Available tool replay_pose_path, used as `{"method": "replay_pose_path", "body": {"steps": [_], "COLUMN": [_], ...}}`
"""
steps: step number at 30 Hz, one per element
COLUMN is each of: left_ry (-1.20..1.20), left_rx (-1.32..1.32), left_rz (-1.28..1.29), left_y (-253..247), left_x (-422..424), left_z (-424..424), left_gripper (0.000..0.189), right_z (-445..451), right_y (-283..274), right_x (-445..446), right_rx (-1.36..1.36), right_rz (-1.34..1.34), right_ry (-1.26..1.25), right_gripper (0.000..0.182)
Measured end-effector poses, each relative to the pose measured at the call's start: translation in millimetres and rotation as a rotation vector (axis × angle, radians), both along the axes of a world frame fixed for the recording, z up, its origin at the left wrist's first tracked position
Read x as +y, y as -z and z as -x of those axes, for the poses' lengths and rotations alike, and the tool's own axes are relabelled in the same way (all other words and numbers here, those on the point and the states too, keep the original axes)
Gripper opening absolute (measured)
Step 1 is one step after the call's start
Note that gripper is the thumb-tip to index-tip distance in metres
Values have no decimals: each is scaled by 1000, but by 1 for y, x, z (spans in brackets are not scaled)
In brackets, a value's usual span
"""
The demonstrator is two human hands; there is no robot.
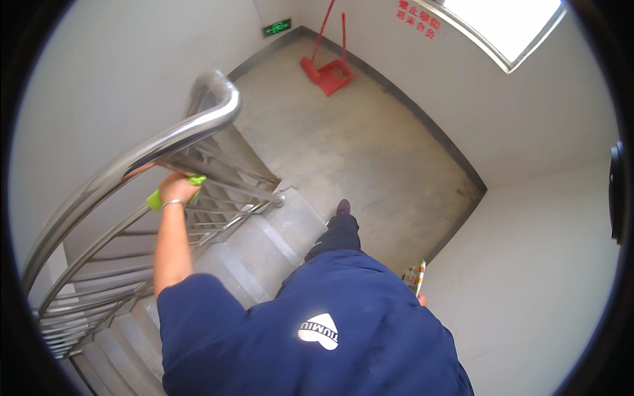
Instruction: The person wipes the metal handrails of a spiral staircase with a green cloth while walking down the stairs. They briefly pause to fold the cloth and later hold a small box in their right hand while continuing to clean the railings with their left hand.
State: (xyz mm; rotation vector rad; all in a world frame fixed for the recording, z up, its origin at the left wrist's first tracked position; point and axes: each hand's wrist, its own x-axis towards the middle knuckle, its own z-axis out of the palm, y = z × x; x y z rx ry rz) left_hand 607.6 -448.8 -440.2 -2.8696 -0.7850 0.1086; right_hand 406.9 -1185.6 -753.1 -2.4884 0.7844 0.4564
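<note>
My left hand point(177, 188) is closed around a bright green cloth point(155, 200) at the lower rail of a stainless steel stair railing, just under the thick polished handrail point(163, 141). More of the cloth pokes out past my fingers. At the right, beside my dark blue shirt, only a small part of my right hand point(422, 299) shows. It holds a slim, colourfully printed item point(420, 277), whose exact kind I cannot tell; the shirt hides the rest of that hand.
Concrete steps point(257, 247) run down beside the railing to the lower left. On the landing floor point(356, 143) a red broom point(310, 70) and a red dustpan point(335, 78) stand near the far wall. A window point(500, 29) is at upper right, a green exit sign point(277, 28) at the top.
</note>
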Motion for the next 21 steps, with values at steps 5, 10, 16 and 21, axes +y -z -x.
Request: {"method": "replay_pose_path", "body": {"steps": [5,10,16,21], "left_ry": [30,31,213,171], "left_rx": [-89,-231,-393,-624], "left_rz": [-36,-47,-258,-342], "left_y": [1,13,1,17], "left_x": [-15,-14,-31,-38], "left_z": [3,16,20,25], "left_gripper": [36,31,29,36], "right_z": [-131,-219,-264,-282], "right_y": [9,62,28,9], "right_x": [-1,5,31,64], "right_rx": [8,211,156,55], "right_rz": [-143,-168,-222,-162], "right_ry": [-13,-61,-167,-253], "right_gripper": [24,28,32,25]}}
